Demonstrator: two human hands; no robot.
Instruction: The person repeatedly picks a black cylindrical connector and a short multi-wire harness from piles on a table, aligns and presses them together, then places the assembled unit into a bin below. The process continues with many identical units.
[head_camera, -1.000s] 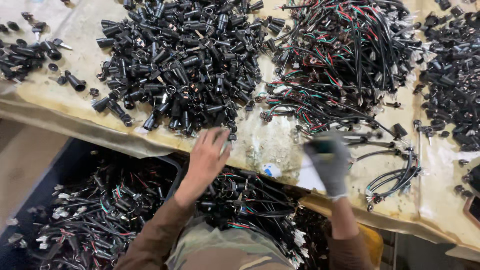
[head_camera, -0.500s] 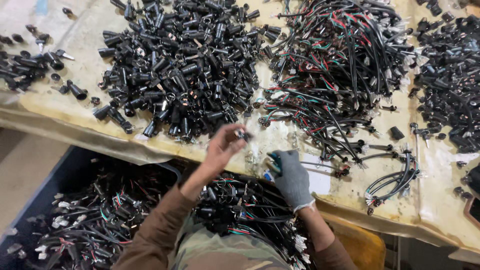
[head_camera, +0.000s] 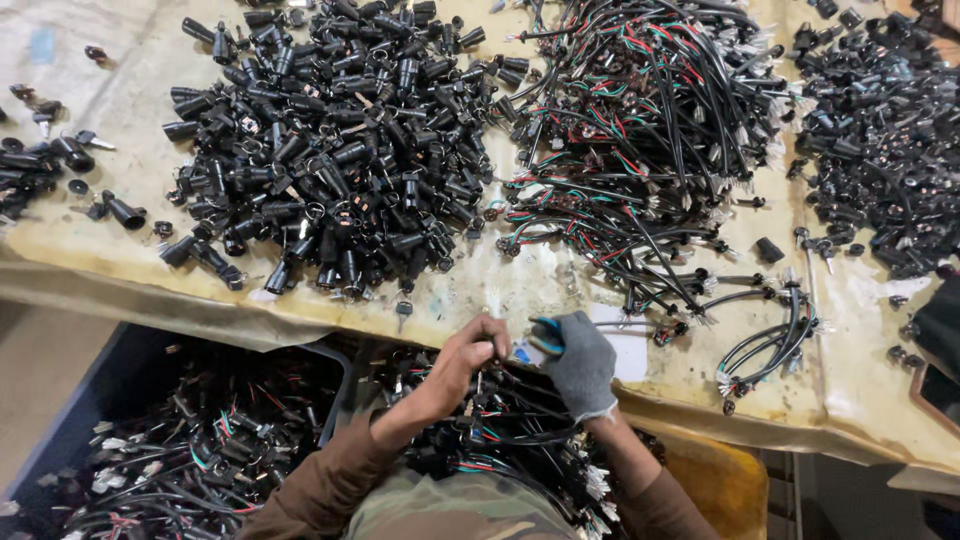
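The worktop (head_camera: 120, 90) carried a covering sheet and, from left to right, a large heap of black cylindrical switch bodies (head_camera: 330, 150), a tangle of wire harnesses (head_camera: 650, 130) and a further pile of black parts (head_camera: 880, 150). A bin of finished harnesses (head_camera: 180, 450) stood at the near left. At the near edge, the bare left hand (head_camera: 470, 355) was curled, pinching a small black switch part (head_camera: 497, 347). The gloved right hand (head_camera: 580, 360) was closed around a blue-handled tool (head_camera: 545, 335), touching that part. The part appeared light, rigid and small; it would best be gripped by its body, not its soft trailing wires.
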